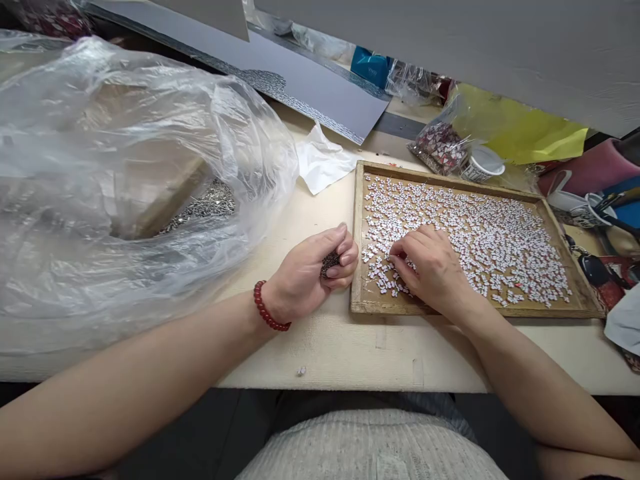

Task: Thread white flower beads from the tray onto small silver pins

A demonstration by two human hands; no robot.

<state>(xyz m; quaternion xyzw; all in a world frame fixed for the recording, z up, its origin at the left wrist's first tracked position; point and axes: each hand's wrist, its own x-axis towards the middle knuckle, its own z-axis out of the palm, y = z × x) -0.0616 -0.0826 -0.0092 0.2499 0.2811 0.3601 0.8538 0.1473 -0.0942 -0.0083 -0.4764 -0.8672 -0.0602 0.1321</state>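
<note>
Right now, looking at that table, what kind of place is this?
Probably a craft workshop: a wooden tray holds lots of tiny white pieces, clear plastic lies around shiny little bits, and the left hand cups small dark bits.

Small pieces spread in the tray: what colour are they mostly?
White; the small pieces show best in the head view.

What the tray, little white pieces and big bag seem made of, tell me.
Tray: probably wood, worn and matt, by its brown, scuffed rim. White pieces: perhaps plastic or enamelled metal, by their pale faces; finish too small to judge. Big bag: thin, glossy clear plastic, by its bright creases.
</note>
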